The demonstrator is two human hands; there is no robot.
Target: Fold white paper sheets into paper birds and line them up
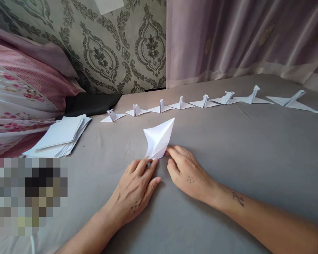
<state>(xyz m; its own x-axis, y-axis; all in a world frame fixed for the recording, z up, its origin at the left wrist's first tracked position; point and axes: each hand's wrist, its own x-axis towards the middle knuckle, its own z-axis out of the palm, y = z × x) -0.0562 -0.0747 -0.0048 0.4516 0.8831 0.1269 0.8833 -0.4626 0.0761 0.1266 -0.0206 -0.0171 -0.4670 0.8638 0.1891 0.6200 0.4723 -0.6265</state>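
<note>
With the left hand (139, 185), laying fingertips along the near edge of the paper (161, 137), thumb spread clear. Touching its right side with the curled right hand (189, 173); can't tell whether pinching. See the paper set on the grey sheet (241, 151): plain white, creased, standing up, with a tall tip at right, a lower tip at left and an inward-curving left edge. See eight folded shapes (205, 103) in a row beyond the paper, a stack (59, 131) to its left, a curtain (214, 38) farther behind it.
</note>
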